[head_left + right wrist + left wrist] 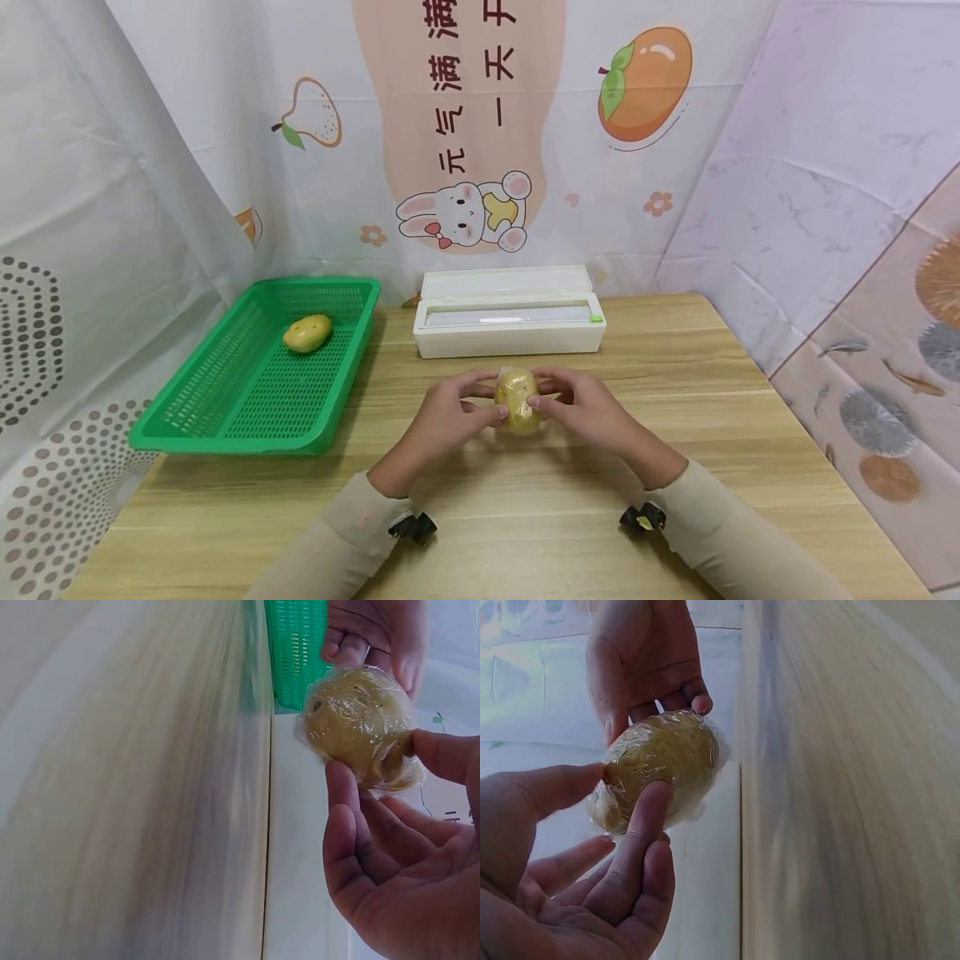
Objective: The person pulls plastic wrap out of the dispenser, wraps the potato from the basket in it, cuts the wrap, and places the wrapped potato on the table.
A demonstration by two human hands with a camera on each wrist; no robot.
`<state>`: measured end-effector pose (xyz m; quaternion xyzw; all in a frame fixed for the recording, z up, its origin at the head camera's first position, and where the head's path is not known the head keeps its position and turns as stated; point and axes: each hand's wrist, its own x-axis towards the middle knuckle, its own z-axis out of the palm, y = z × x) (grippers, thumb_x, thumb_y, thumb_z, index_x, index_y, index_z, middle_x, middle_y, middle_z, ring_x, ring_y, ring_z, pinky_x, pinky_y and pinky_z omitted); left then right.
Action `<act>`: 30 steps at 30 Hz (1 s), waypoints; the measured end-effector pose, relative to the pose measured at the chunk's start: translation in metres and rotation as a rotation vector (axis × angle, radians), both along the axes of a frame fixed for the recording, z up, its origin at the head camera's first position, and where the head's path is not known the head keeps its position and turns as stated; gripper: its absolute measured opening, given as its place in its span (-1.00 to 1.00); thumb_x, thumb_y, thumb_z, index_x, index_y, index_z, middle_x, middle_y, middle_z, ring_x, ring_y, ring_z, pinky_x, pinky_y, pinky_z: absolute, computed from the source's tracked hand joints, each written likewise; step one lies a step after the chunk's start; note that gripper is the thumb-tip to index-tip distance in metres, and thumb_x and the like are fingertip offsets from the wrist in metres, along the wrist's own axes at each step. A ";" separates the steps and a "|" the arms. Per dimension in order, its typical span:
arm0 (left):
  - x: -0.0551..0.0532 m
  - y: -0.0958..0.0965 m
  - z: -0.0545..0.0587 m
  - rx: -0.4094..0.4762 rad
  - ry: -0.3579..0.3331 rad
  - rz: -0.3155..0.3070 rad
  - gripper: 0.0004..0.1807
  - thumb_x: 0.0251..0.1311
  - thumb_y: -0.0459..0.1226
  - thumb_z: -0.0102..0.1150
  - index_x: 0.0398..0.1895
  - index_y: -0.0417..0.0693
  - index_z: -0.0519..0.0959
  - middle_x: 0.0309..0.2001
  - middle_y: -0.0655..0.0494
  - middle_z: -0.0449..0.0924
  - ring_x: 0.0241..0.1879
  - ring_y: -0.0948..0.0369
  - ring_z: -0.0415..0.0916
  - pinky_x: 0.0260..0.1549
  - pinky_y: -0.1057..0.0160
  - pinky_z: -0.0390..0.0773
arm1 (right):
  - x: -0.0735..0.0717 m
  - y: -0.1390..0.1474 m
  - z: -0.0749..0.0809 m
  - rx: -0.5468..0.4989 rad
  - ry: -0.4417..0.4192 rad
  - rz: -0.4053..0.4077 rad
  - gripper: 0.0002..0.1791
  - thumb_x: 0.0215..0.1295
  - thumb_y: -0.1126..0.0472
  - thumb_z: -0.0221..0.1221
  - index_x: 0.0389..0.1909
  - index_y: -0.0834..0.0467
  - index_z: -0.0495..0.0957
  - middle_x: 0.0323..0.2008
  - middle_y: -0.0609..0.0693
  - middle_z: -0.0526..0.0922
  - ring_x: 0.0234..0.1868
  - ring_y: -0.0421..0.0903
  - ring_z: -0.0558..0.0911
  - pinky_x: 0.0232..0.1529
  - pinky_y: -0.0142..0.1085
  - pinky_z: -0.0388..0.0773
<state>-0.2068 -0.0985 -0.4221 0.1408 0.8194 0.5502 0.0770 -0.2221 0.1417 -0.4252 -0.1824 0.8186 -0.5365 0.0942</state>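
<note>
Plastic film [360, 712], clear and creased, wraps a potato [517, 402] held between a person's two hands over a wood-grain counter [517, 550]. The left hand [456, 408] and the right hand [588, 408] are both clamped on it from opposite sides, thumbs and fingertips pinching the wrapped surface. The paired hold probably steadies a slick, rounded object and presses the film to it, while leaving much of the surface in view. Both wrist views catch the creases shining and looser film at the edges. The potato appears raised off the counter, perhaps so fingers can reach its underside, though the gap is hard to judge.

Just beyond the hands, a long white box [510, 342] sits with its lid [506, 282] tipped back, exposing what looks like a roll of film [510, 316]; a green tab [596, 318] marks its right end. Its position straight ahead likely keeps it within reach of either hand. On the person's left, a green basket [232, 444] holds a second potato [308, 333] near its far end, with no film discernible on it. The basket's mesh walls would presumably stop it from rolling onto the counter.
</note>
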 end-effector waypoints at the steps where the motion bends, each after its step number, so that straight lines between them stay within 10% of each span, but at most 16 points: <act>1: 0.000 0.000 -0.001 0.001 -0.008 0.000 -0.45 0.05 -0.07 0.38 0.17 0.29 0.48 -0.06 0.14 0.65 -0.33 0.24 0.68 -0.33 0.19 0.65 | 0.000 0.000 -0.001 -0.019 -0.023 -0.001 -0.53 0.22 0.03 0.27 0.14 0.00 0.45 -0.04 0.01 0.65 -0.17 -0.09 0.69 -0.18 -0.12 0.63; 16: -0.008 0.001 -0.018 0.120 -0.235 -0.036 -0.54 0.11 -0.16 0.34 0.08 -0.11 0.55 -0.26 -0.05 0.70 -0.40 0.04 0.70 -0.32 0.06 0.65 | 0.002 -0.001 -0.004 0.138 -0.027 0.130 -0.39 0.07 -0.09 0.36 0.13 0.05 0.48 -0.02 -0.01 0.56 -0.23 -0.10 0.66 -0.28 -0.25 0.60; 22: -0.009 0.002 -0.026 0.128 -0.248 -0.042 -0.56 0.12 -0.20 0.33 0.07 -0.15 0.55 -0.24 -0.09 0.70 -0.38 0.00 0.69 -0.35 0.08 0.66 | 0.003 0.000 -0.004 0.189 -0.045 0.170 -0.11 -0.07 -0.12 0.44 0.28 0.15 0.35 0.05 0.05 0.52 -0.31 -0.09 0.66 -0.26 -0.25 0.57; 30: -0.006 0.006 -0.024 0.112 -0.246 -0.028 -0.57 0.13 -0.20 0.32 0.09 -0.09 0.56 -0.23 -0.08 0.69 -0.38 -0.05 0.69 -0.39 0.04 0.65 | 0.002 0.000 -0.011 0.220 -0.027 0.185 -0.23 -0.01 -0.11 0.40 0.25 0.02 0.40 -0.02 -0.03 0.57 -0.28 -0.11 0.64 -0.28 -0.27 0.58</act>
